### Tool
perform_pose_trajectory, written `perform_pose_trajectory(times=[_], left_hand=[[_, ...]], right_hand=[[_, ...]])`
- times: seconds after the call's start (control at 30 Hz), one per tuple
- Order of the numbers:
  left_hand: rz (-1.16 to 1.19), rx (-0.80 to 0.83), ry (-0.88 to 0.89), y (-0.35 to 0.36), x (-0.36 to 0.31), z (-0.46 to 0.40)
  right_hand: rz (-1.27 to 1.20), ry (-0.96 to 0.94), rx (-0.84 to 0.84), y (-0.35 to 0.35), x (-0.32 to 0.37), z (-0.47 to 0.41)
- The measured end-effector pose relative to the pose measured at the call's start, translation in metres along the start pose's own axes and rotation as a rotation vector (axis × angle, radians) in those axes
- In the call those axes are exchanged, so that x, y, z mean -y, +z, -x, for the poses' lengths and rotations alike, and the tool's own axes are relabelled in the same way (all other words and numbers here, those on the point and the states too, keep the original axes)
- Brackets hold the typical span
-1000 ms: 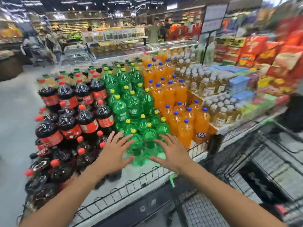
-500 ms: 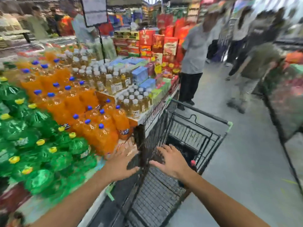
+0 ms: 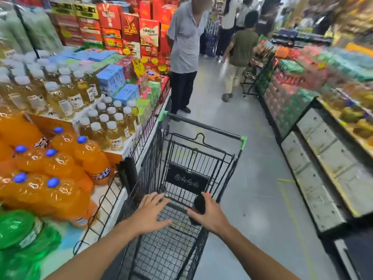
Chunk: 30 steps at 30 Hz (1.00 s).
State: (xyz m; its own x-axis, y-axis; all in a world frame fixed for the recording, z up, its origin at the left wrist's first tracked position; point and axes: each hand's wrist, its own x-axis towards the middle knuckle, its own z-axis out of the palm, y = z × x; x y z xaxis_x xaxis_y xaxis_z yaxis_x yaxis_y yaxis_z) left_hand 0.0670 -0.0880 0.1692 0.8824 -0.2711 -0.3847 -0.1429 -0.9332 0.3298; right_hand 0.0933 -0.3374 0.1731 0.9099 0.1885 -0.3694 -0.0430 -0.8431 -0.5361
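At six o'clock, I note left hand (image 3: pixel 151 216) splayed above cart (image 3: pixel 203 129), right hand (image 3: pixel 212 217) apart at red-capped dark bottle (image 3: pixel 199 205); I cannot tell its grip. Orange bottles (image 3: pixel 60 164), nine o'clock: labels unreadable.

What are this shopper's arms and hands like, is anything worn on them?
Both forearms are bare as far as the picture shows: no sleeves reach into view. The left hand and right hand wear no gloves, and no watch, bracelet or ring shows.

Matt black wire-metal cart (image 3: pixel 193 158); glossy plastic orange soda bottles (image 3: pixel 60 164).
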Motion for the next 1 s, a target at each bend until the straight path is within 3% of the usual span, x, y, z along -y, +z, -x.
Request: perform_pose_trajectory(times=[0.47, 0.63, 0.8, 1.0], left_hand=[[0.294, 0.212, -0.107, 0.08, 0.019, -0.171], [0.397, 0.29, -0.203, 0.122, 0.022, -0.203], [0.474, 0.342, -0.242, 0.155, 0.027, -0.21], [0.558, 0.294, -0.218, 0.171, 0.035, -0.217]], right_hand=[[-0.591, 0.432, 0.049, 0.057, -0.11, -0.197], [-0.653, 0.573, -0.023, 0.085, -0.117, -0.224], [-0.531, 0.504, -0.151, 0.107, -0.128, -0.233], [-0.433, 0.314, 0.076, 0.124, -0.111, -0.252]])
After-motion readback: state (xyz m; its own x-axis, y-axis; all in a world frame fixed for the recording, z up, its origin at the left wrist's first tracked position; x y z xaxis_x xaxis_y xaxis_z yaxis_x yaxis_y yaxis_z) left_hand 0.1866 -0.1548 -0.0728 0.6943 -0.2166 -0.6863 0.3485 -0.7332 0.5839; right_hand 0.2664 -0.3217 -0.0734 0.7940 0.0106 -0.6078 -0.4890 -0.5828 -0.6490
